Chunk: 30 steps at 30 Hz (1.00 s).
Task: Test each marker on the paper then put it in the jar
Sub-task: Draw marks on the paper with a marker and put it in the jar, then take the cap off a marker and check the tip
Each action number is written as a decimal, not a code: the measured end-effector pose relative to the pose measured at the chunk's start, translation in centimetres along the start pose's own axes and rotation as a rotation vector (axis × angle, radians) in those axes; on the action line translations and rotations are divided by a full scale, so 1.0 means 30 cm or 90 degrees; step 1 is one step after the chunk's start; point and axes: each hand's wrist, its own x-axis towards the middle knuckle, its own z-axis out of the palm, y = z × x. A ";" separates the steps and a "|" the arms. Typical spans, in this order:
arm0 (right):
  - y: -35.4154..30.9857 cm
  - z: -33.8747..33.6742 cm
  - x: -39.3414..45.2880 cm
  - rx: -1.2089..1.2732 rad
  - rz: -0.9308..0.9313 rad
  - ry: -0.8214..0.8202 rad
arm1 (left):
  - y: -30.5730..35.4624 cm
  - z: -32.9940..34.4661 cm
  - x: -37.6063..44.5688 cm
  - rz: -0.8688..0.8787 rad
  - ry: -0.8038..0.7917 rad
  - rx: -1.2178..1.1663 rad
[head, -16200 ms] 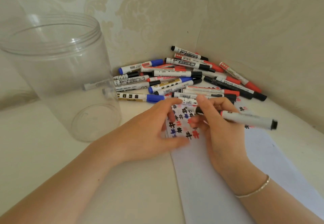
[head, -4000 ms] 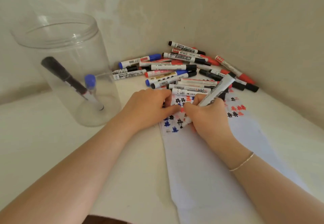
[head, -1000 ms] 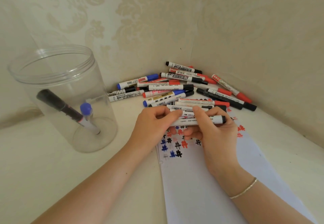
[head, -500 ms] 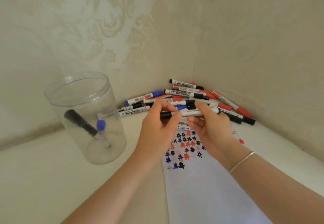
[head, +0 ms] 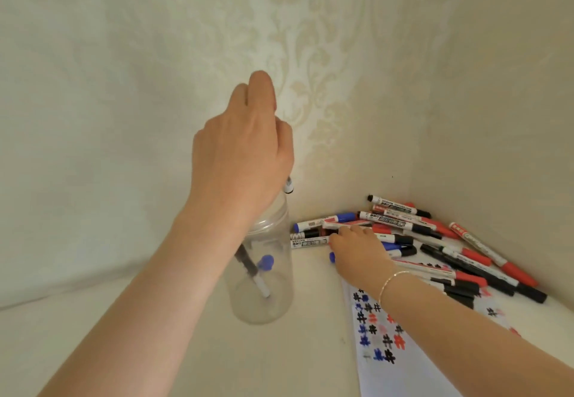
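Observation:
My left hand [head: 242,160] hangs over the mouth of the clear plastic jar [head: 273,300], closed around a marker [head: 289,185] whose white, black-tipped end pokes out below my fingers. Inside the jar lie a black marker [head: 248,264] and a blue-capped marker [head: 265,262]. My right hand [head: 357,250] rests on the pile of red, blue and black markers [head: 435,241] in the corner, fingers on a red one; whether it grips it is hidden. The white paper [head: 397,362] with red, blue and black test marks lies under my right forearm.
Two patterned walls [head: 466,86] meet in a corner just behind the marker pile. The jar stands on a pale tabletop [head: 93,334], left of the paper. A thin bracelet [head: 393,281] is on my right wrist.
My left hand has carried the capped marker up and left from over the paper to above the jar. My right hand has let go of it and dropped onto the pile.

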 end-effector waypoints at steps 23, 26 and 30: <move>0.035 -0.115 0.026 0.455 -0.071 0.387 | -0.123 0.082 -0.013 -0.185 -0.580 0.050; 0.029 -0.187 -0.001 0.731 0.024 0.479 | -0.128 0.099 0.012 -0.216 -0.779 -0.006; 0.012 -0.234 -0.025 0.930 0.102 0.446 | -0.122 0.126 0.036 -0.247 -0.862 -0.030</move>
